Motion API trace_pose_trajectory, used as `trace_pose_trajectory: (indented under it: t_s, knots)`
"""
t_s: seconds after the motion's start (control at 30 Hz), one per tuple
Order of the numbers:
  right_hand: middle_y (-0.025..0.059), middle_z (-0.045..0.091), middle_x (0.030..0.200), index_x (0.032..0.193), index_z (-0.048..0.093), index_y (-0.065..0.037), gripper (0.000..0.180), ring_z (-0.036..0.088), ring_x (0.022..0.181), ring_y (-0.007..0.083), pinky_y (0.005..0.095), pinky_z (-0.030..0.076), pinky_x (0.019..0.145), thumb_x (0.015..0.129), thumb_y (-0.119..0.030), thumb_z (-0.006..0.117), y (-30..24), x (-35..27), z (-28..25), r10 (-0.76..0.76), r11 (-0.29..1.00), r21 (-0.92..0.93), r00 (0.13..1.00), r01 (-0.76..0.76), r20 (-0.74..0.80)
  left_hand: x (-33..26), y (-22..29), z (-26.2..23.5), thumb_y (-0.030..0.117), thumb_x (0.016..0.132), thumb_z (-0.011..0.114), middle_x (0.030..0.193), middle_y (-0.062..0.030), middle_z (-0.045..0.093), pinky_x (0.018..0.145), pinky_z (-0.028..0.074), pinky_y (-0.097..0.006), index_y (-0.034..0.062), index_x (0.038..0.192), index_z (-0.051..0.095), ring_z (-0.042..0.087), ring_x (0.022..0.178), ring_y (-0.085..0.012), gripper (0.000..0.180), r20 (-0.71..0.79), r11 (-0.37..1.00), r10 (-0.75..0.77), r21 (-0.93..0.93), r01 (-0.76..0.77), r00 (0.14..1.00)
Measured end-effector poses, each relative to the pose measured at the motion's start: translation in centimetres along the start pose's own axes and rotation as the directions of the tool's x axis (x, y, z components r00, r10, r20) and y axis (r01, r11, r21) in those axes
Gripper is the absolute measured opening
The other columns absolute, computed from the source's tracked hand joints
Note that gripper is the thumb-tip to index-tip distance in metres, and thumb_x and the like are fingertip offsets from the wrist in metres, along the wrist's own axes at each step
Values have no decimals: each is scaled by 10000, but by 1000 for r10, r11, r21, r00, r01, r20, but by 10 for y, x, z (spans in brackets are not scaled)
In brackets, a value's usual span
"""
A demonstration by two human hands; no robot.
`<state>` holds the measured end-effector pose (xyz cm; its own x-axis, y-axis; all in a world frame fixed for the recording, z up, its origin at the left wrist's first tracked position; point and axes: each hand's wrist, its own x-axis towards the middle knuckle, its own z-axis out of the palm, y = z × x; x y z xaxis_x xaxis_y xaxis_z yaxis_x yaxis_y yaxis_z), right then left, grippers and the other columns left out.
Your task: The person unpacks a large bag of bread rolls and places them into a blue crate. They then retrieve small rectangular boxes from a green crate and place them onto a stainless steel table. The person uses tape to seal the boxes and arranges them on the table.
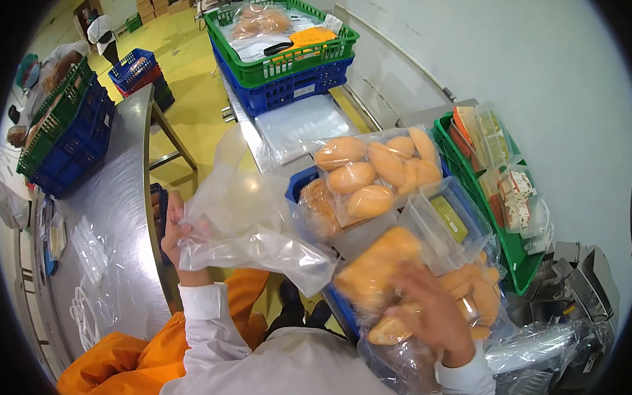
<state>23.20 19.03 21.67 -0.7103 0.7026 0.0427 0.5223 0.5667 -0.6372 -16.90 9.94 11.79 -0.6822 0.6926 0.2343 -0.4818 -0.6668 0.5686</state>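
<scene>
Left hand (177, 240) grip clamped on empty clear bag (249, 230), right hand (430, 314) closed on bagged orange buns (386, 269) over blue crate (299, 184).

My left hand (177, 236) holds up an empty clear plastic bag (249, 226), all crumpled. My right hand (430, 313) grips a bag of golden buns (383, 266), near and to the right.

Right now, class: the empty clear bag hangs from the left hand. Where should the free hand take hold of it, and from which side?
Probably at the loose right end of the empty clear bag, coming from the right. The left hand pinches its left edge, so the film sags limp toward the blue crate; taking that free end would likely stretch it flat. The right hand is busy among bagged buns.
</scene>
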Motion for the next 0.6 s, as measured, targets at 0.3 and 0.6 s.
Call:
trace_pose_trajectory:
  t_s: [0.3,0.6]
  knots:
    - [215,634,1268,1280,621,-14,502,586,1221,361,417,441,1046,805,-136,728,7,-15,-28,104,984,161,982,-79,-155,-63,-72,74,164,906,615,1022,-136,718,768,561,-395,75,1038,648,707,905,-294,163,653,777,-161,546,-313,740]
    - [265,467,1466,1367,573,-36,605,447,1379,381,436,360,1131,803,-155,757,20,-38,-5,147,956,247,986,-162,78,-171,-186,113,91,878,577,1311,-225,577,985,490,-435,29,1417,484,598,1177,-353,550,680,625,-644,732,-271,350]
